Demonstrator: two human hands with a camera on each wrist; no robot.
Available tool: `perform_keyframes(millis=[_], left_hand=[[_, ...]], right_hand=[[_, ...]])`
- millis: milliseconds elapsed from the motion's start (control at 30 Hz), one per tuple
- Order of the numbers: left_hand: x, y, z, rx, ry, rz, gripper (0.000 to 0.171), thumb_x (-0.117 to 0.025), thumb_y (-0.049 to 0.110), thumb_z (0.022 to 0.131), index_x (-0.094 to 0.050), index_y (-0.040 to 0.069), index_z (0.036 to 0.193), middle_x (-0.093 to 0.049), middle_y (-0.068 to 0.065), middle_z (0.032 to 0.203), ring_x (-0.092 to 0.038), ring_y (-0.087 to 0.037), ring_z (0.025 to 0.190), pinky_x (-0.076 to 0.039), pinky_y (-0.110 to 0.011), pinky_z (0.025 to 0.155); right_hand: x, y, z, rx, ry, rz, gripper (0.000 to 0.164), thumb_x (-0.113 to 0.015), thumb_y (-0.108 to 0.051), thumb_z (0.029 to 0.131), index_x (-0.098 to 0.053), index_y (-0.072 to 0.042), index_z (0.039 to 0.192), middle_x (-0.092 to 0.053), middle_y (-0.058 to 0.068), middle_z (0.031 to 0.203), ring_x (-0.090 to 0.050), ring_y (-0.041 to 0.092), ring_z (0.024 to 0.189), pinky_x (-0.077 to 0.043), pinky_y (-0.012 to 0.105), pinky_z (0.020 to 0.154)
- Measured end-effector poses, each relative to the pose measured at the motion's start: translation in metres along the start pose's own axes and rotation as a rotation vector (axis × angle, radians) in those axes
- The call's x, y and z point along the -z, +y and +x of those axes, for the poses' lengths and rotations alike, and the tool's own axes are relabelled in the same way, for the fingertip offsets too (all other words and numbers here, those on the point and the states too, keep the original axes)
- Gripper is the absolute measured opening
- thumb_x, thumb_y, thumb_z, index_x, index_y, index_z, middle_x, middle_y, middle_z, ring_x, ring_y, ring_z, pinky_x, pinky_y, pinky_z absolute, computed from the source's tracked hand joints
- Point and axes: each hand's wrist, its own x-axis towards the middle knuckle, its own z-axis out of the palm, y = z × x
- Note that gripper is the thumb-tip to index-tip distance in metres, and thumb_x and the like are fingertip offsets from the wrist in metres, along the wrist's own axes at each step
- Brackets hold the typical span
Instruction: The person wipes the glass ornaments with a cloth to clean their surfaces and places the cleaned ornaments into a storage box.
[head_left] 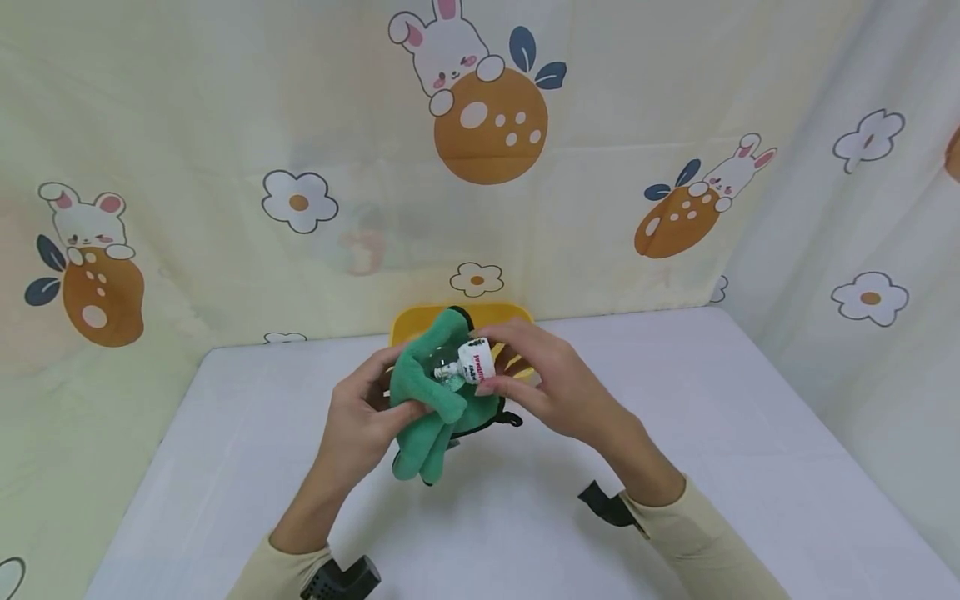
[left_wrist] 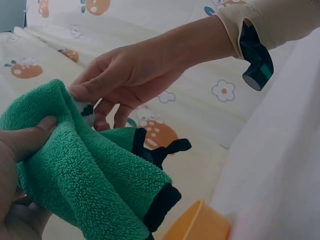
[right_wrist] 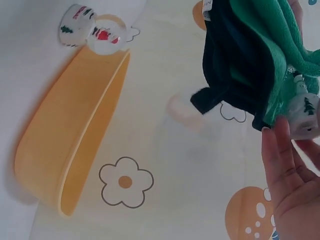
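Observation:
A green terry cloth with dark edging and a hanging loop point(head_left: 416, 387) is held up above the table. My left hand point(head_left: 358, 419) grips it, thumb pressing on the front and fingers behind. With the right hand point(head_left: 551, 375) I pinch the white printed base of a small snow globe point(head_left: 477, 361) between thumb and fingertips. The clear dome, a small figure inside, lies against the folded cloth. In the right wrist view, the globe's base shows a green tree print and the dome is partly covered by cloth.
A yellow plastic bin point(head_left: 408, 321) stands behind the hands, near the rabbit-print curtain point(head_left: 225, 267). Beside the bin, in the right wrist view, is another small snow globe point(right_wrist: 106, 36) with a red-and-white figure. White cloth point(head_left: 675, 400) covers the table.

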Motion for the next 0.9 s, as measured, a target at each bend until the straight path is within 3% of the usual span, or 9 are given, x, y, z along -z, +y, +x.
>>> perform_keyframes(millis=[233, 400, 500, 700, 800, 900], left_hand=[[0.0017, 0.0041, 0.0011, 0.059, -0.016, -0.036, 0.061, -0.08, -0.007, 0.082, -0.058, 0.003, 0.138, -0.062, -0.012, 0.132, -0.066, -0.033, 0.115, -0.059, -0.033, 0.091], [0.0031, 0.0065, 0.0033, 0.102, -0.059, -0.048, 0.06, -0.08, -0.002, 0.084, -0.058, 0.007, 0.139, -0.063, -0.009, 0.133, -0.067, -0.03, 0.112, -0.06, -0.034, 0.088], [0.0035, 0.006, 0.0042, 0.124, -0.083, -0.051, 0.06, -0.08, 0.001, 0.085, -0.058, 0.009, 0.14, -0.063, -0.009, 0.133, -0.068, -0.029, 0.106, -0.062, -0.035, 0.085], [0.0025, 0.0043, 0.0059, 0.181, -0.115, -0.016, 0.06, -0.081, 0.007, 0.086, -0.058, 0.014, 0.141, -0.063, -0.011, 0.133, -0.072, -0.03, 0.097, -0.063, -0.036, 0.081], [0.0025, 0.004, 0.0061, 0.189, -0.126, -0.013, 0.06, -0.08, 0.008, 0.087, -0.057, 0.014, 0.142, -0.062, -0.011, 0.133, -0.071, -0.031, 0.098, -0.063, -0.036, 0.081], [0.0029, 0.0033, 0.0058, 0.171, -0.123, -0.013, 0.06, -0.081, 0.008, 0.087, -0.058, 0.013, 0.141, -0.062, -0.01, 0.132, -0.069, -0.031, 0.105, -0.062, -0.035, 0.084]], right_hand=[[0.001, 0.0051, 0.0011, 0.181, 0.035, -0.091, 0.063, -0.085, -0.007, 0.078, -0.059, -0.007, 0.135, -0.062, 0.008, 0.125, -0.065, 0.018, 0.098, -0.062, 0.029, 0.081], [0.002, 0.0053, 0.0019, 0.296, 0.085, -0.18, 0.06, -0.087, -0.003, 0.075, -0.062, -0.006, 0.129, -0.062, 0.012, 0.128, -0.064, 0.026, 0.114, -0.058, 0.03, 0.093], [0.0026, 0.004, 0.0025, 0.352, 0.113, -0.239, 0.049, -0.084, -0.003, 0.08, -0.065, -0.009, 0.125, -0.063, 0.012, 0.129, -0.063, 0.028, 0.119, -0.058, 0.033, 0.094], [0.0005, 0.001, 0.0063, 0.485, 0.17, -0.349, 0.022, -0.069, -0.014, 0.097, -0.07, -0.017, 0.118, -0.068, 0.006, 0.124, -0.065, 0.024, 0.109, -0.062, 0.033, 0.083], [0.0007, 0.0003, 0.0074, 0.513, 0.175, -0.375, 0.025, -0.073, -0.011, 0.094, -0.071, -0.018, 0.118, -0.07, 0.005, 0.121, -0.066, 0.023, 0.106, -0.062, 0.031, 0.081], [0.002, 0.0012, 0.007, 0.489, 0.142, -0.354, 0.036, -0.082, -0.009, 0.085, -0.072, -0.015, 0.119, -0.069, 0.006, 0.121, -0.067, 0.023, 0.107, -0.061, 0.03, 0.082]])
